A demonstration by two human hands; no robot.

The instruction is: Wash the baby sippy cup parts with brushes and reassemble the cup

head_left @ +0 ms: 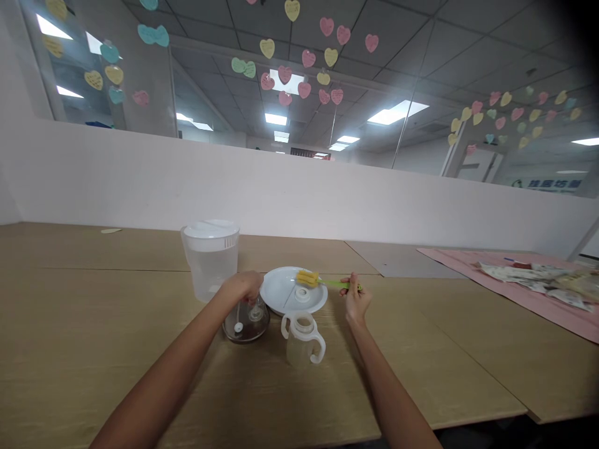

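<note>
A tan wood-grain tabletop (116,299) runs from the far left, backed by a low white wall (299,199); a broad stretch of it lies left of the pitcher and another between the right forearm and the pink cloth. Its front edge shows at lower right, beyond that forearm.

At left rear lies a flat, pale, thin piece (111,231). Then a translucent white plastic pitcher with a lid (210,268) stands just behind the left hand (246,288), which reaches down at a round, dark-tinted see-through bowl (246,335) holding small clear and white parts; whether its fingers grasp anything cannot be told. Next comes a round white plate (276,300) bearing a white ring (302,294), with a clear cup with two white handles (303,343) in front. The right hand (356,299) grips the green handle of a yellow sponge-headed brush (307,279), its head at the plate. Farther right are a grey panel (393,259) and a pink cloth (435,259) under plastic packages (528,277).

Heart-shaped paper notes (326,26) dot the glass, their handwriting illegible; blue Chinese lettering (555,184) at far right is too blurred to read.
</note>
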